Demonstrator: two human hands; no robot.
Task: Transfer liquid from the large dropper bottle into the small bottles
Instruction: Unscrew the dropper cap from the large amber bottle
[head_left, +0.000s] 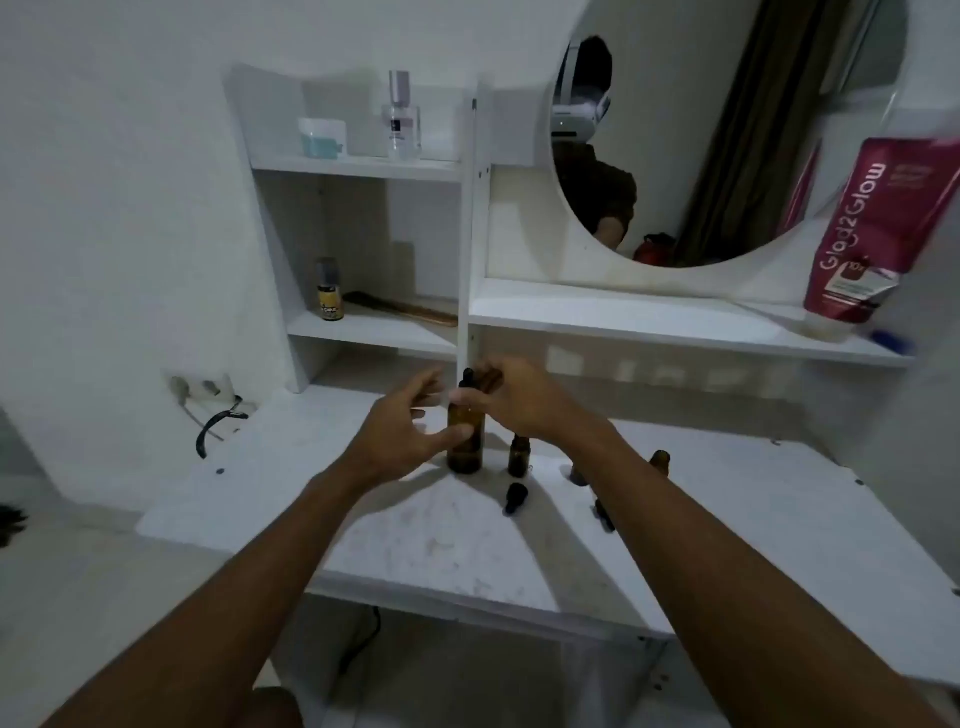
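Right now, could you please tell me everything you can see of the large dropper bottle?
The large dropper bottle is brown glass by its look, cylindrical, with a black dropper cap at its top. It stands upright on the white tabletop, left of a small brown bottle. The thumb of the left hand rests on its side; the right hand grips its neck. Its fill level cannot be told.

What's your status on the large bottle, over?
Right hand pinching dropper cap on large bottle. Left hand thumb on its body, grip unclear. Small bottle beside, loose dropper in front. Nothing in the way.
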